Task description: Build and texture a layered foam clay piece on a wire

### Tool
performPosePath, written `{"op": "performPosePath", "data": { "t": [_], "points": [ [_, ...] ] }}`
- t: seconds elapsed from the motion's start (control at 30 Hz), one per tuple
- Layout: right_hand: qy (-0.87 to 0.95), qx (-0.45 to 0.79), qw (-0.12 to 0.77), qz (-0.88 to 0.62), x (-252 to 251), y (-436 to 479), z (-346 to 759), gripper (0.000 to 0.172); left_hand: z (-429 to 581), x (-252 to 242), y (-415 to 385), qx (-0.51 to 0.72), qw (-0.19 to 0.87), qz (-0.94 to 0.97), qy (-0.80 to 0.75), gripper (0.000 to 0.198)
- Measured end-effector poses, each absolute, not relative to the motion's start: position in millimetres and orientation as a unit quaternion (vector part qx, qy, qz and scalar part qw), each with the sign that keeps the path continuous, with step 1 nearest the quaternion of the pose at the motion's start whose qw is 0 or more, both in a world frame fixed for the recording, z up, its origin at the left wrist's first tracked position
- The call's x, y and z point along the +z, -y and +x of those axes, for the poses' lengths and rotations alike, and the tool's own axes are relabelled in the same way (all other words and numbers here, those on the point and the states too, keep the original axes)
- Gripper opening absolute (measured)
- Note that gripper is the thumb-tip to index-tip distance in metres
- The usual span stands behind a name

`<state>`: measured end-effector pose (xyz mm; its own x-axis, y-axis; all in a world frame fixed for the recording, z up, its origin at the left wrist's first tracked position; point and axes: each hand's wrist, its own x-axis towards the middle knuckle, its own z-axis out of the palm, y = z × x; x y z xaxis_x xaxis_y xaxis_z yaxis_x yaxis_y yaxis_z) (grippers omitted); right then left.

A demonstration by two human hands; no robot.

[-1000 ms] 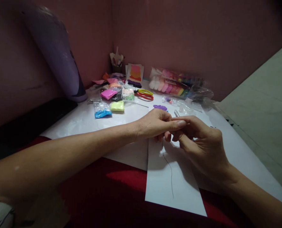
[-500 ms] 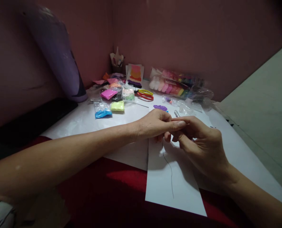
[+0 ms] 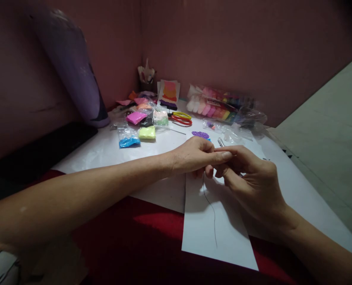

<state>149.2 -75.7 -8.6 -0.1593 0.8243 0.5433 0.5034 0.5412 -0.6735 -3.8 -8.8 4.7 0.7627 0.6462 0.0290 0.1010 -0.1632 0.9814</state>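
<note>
My left hand (image 3: 204,156) is closed, its thumb pressed over the curled fingers and reaching the fingertips of my right hand (image 3: 250,176). A thin dark thread (image 3: 211,204) hangs from under the left fingers and curves down over a white sheet of paper (image 3: 199,233). The right hand is closed in a pinch; what lies between its fingertips is hidden. Just beyond the hands are a purple textured clay piece (image 3: 200,135) and a silvery rod-like tool (image 3: 221,141), partly covered by the right hand. A speck of blue shows beside the purple piece.
Behind the left forearm lie small bags of coloured clay (image 3: 136,117) and scissors (image 3: 181,118) with yellow and red handles. A painted card (image 3: 169,93), a pen cup (image 3: 147,79) and a large clay pack (image 3: 211,103) stand along the wall. A purple roll (image 3: 75,67) leans at left.
</note>
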Motion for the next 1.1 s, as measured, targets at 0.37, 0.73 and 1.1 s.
{"op": "performPosePath", "data": {
  "t": [0.37, 0.73, 1.1],
  "points": [
    [0.746, 0.154, 0.466, -0.451, -8.3, 75.7, 150.6, 0.02, -3.9, 5.8, 9.4, 0.222, 0.584, 0.735, -0.264, 0.046],
    [0.751, 0.148, 0.443, -0.468, -8.5, 75.8, 152.0, 0.017, -3.6, 5.3, 8.2, 0.217, 0.578, 0.739, -0.269, 0.042],
    [0.787, 0.045, 0.369, -0.492, -9.8, 75.2, 158.8, 0.02, -0.7, 6.5, 9.5, 0.193, 0.546, 0.752, -0.313, 0.024]
  ]
}}
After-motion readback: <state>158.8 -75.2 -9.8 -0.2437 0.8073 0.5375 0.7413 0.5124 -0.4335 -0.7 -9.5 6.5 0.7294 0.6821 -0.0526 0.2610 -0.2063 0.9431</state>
